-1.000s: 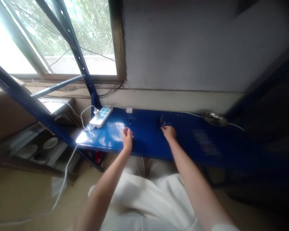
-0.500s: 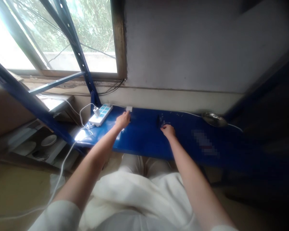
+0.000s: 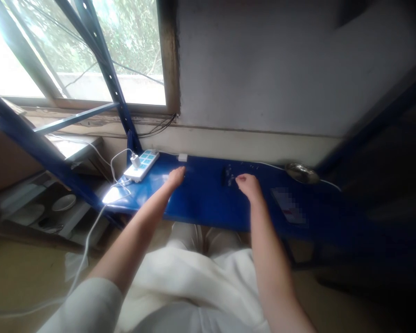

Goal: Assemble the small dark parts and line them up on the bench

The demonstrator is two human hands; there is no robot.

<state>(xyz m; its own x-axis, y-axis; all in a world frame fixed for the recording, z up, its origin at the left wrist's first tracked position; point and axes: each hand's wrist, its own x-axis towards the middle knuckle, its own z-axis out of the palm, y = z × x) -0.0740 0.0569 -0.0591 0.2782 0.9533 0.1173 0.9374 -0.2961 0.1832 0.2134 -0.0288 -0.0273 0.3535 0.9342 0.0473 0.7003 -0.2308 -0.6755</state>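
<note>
My left hand (image 3: pixel 176 176) is over the left half of the blue tabletop (image 3: pixel 201 199), its fingers curled together. Whatever they may hold is hidden. Just beyond its fingertips lies a small white block, like a plug adapter (image 3: pixel 182 157), apart from the hand. Farther right, my right hand (image 3: pixel 247 184) has thumb and fingers pinched. Anything in that pinch is too small to make out. Beside its fingertips on the left is a small cluster of clear or pale bits (image 3: pixel 230 176), next to a dark object (image 3: pixel 224 175).
A white power strip (image 3: pixel 142 166) with a plugged-in charger (image 3: pixel 135 160) is at the table's left end. At the back right sits a shiny metal dish (image 3: pixel 301 172) by a white cable. A flat, blurred-out packet (image 3: pixel 287 206) lies right of my right hand. Blue rack posts (image 3: pixel 113 78) rise at left.
My left hand has drawn back from the white block towards me. My right hand has shifted slightly right, off the small bits. The view has moved a little.
</note>
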